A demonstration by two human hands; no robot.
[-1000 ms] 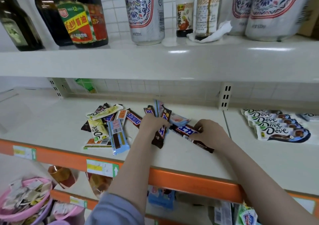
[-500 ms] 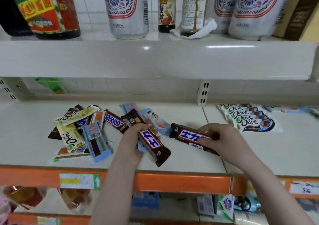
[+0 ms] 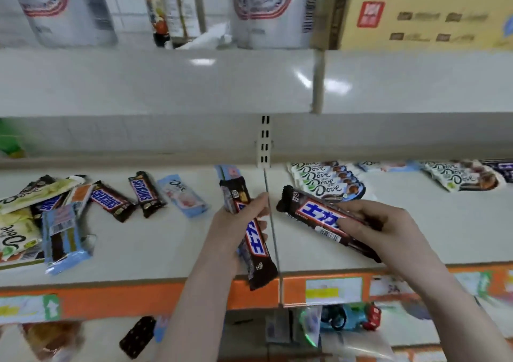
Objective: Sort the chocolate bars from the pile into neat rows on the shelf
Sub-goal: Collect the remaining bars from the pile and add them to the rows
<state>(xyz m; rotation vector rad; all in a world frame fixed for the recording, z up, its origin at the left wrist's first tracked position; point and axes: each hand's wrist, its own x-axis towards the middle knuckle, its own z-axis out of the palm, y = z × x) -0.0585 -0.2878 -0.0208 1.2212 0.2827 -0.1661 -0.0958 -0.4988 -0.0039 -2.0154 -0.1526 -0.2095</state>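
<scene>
Loose pile of mixed foil-wrapped chocolate bars (image 3: 83, 209) unchanged on white shelf (image 3: 166, 250), far left. Left hand (image 3: 236, 228) clamped on dark brown bar (image 3: 249, 228), now lifted, carried right. Right hand (image 3: 388, 228) pinching second brown bar (image 3: 319, 217), raised nearer neat Dove row (image 3: 327, 181).

Two hands (image 3: 236, 222) (image 3: 380, 222), four Snickers bars (image 3: 256, 239)

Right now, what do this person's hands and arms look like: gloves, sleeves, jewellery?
Both are bare: the left hand and right hand wear no gloves, and no rings or watch show. Both forearms are uncovered as far as the picture's bottom edge; no sleeve is visible.
</scene>
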